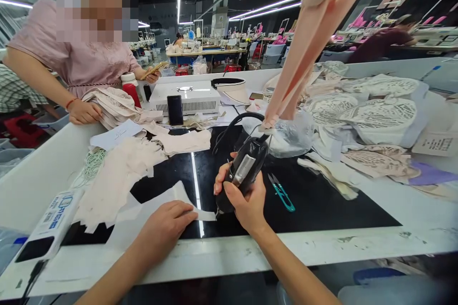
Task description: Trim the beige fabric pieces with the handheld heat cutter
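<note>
My right hand is wrapped around a black corded handheld electric tool with a silver plate on its body, which looks like a fabric cutter. Its lower end meets the narrow end of a white sheet on the black mat. A pink fabric strap runs up from the tool's top, out of view. My left hand lies flat on the sheet, left of the tool, fingers stretched out. I cannot tell whether the sheet is paper or cloth. Teal thread snips lie right of my right hand.
Pale fabric pieces lie at left, near a white power box. Lace pieces are piled at right. A white machine and a phone stand behind. A co-worker's hand rests by stacked cloth.
</note>
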`<state>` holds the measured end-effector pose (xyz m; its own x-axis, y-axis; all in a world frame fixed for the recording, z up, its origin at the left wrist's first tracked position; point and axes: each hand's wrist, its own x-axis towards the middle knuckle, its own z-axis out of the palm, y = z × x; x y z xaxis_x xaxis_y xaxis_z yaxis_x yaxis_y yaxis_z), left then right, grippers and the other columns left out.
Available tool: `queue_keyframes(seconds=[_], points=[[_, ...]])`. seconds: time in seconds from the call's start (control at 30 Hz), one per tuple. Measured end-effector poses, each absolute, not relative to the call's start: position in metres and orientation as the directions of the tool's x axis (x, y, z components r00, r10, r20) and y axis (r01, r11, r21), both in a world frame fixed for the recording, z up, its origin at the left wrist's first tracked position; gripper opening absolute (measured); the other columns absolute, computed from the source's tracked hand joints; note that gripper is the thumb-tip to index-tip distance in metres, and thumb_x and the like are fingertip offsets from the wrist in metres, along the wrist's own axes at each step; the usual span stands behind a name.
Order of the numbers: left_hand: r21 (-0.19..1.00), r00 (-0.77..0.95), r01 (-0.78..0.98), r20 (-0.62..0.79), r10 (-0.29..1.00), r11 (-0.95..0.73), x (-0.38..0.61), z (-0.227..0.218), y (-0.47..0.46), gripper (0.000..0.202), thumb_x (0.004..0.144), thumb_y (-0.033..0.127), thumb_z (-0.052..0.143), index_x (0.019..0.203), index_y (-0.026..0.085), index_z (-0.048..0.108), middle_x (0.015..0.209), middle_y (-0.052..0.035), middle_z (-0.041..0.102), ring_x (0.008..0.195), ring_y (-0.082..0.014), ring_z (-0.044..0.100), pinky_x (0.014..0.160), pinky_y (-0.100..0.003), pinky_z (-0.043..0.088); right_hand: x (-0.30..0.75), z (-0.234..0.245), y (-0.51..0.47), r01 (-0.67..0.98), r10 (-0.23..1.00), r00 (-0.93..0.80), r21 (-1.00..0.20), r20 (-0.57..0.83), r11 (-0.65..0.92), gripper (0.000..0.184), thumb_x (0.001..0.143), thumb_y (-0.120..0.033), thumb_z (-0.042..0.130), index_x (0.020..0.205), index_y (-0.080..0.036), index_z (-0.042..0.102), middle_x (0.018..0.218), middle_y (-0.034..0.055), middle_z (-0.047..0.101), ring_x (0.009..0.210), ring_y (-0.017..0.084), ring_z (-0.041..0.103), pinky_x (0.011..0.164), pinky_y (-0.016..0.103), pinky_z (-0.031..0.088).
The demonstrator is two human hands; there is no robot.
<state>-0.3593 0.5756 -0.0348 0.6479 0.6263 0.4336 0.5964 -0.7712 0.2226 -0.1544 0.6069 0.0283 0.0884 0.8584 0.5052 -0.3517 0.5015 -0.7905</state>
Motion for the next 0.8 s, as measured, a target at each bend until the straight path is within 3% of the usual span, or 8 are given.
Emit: queue_keyframes(seconds=[0.53,0.8], points=[[0.148,0.662,0.614,0.438,0.608,-0.775,-0.358,-0.036,0.571,0.026,0.100,0.009,0.046,0.117,0.017,0.063,0.116,-0.0093,0.069,0.105,-0.0232,0.067,0.091,-0.038,0.059,-0.167,0.034,0.614,-0.321,0.836,0.182,-0.773,0.517,0.548,0.028,0.084,-0.025,0.072,0.104,-0.027,0.051,0.078,-0.0063,0.063,0.054,0.009,0.059,0.052,0.024,0.052],[0.178,0.640,0.615,0.458,0.617,-0.769,-0.356,-0.037,0.571,0.023,0.099,0.011,0.050,0.116,0.018,0.064,0.111,-0.0084,0.069,0.102,-0.0223,0.067,0.089,-0.038,0.059,-0.186,0.028,0.618,-0.303,0.833,0.181,-0.776,0.524,0.554,0.027,0.082,-0.021,0.071,0.095,-0.026,0.048,0.079,-0.0065,0.065,0.054,0.009,0.060,0.052,0.023,0.054]])
